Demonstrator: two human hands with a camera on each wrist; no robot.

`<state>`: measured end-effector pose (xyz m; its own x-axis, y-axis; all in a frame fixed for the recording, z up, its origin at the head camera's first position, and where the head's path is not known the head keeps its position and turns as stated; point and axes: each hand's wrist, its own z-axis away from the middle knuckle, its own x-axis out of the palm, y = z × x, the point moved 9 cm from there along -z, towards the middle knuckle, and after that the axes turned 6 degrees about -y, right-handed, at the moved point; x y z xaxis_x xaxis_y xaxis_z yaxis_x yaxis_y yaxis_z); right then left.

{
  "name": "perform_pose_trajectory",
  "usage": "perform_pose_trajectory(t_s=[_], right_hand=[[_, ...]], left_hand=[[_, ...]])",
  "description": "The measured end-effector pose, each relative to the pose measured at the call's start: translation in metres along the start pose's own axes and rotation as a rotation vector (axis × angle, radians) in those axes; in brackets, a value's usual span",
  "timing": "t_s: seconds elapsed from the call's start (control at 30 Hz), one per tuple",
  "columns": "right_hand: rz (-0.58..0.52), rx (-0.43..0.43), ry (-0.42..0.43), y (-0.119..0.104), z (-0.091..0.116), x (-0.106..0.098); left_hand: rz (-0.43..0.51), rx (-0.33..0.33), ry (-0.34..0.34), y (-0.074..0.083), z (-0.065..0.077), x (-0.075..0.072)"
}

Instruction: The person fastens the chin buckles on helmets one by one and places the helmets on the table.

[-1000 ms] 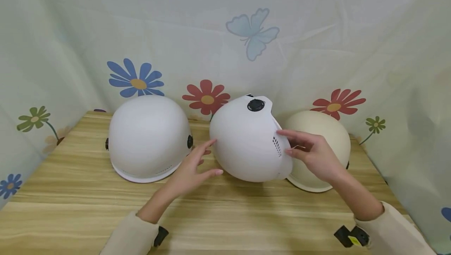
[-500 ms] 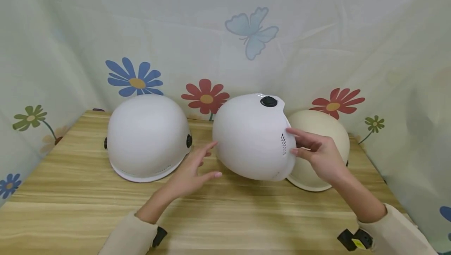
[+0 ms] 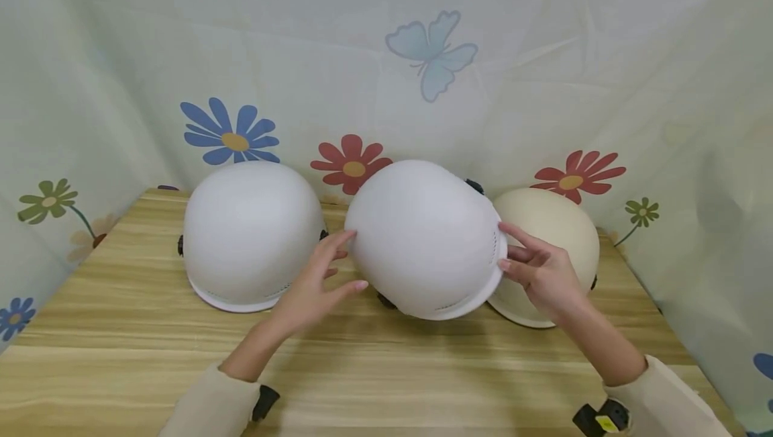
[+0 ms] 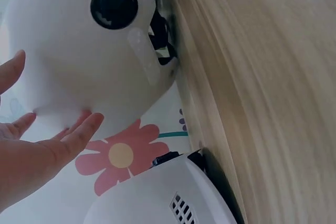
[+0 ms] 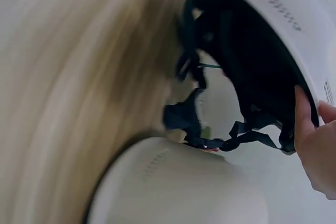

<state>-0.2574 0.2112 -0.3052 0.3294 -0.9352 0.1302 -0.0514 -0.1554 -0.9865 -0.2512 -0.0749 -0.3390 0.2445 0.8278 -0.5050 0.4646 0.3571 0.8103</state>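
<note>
In the head view a white helmet [image 3: 423, 242] is held tilted in the middle, crown toward the camera. My right hand [image 3: 546, 279] pinches its rim at the right side; in the right wrist view the thumb [image 5: 303, 114] lies inside the rim. My left hand [image 3: 311, 293] is at the helmet's left side with fingers spread, fingertips touching or very near the shell. A black round knob [image 4: 114, 7] shows on the shell in the left wrist view. The dark lining [image 5: 262, 61] and a dangling black chin strap [image 5: 181, 116] are visible from the right wrist.
Another white helmet [image 3: 250, 235] stands on the wooden table [image 3: 362, 390] to the left, close to my left hand. Behind my right hand sits a cream helmet [image 3: 558, 219], partly hidden. A flower-printed cloth [image 3: 290, 54] hangs behind the table.
The middle helmet first shifted slightly right, then turned so its crown and front rim face the camera, its top knob swinging to the right. Both hands kept about their places, the left shifting slightly left.
</note>
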Motion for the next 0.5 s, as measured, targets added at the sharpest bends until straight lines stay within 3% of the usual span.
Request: perform_pose_trajectory(t_s=[0.1,0.33,0.5], right_hand=[[-0.033,0.003,-0.033,0.012,-0.001,0.002],[0.015,0.111,-0.024,0.040,-0.004,0.004],[0.014,0.107,-0.044,0.049,-0.009,0.007]], left_hand=[[0.000,-0.008,0.021,-0.001,0.000,-0.006],[-0.036,-0.032,0.031,-0.006,0.002,-0.012],[-0.054,-0.026,0.031,-0.011,0.002,-0.011]])
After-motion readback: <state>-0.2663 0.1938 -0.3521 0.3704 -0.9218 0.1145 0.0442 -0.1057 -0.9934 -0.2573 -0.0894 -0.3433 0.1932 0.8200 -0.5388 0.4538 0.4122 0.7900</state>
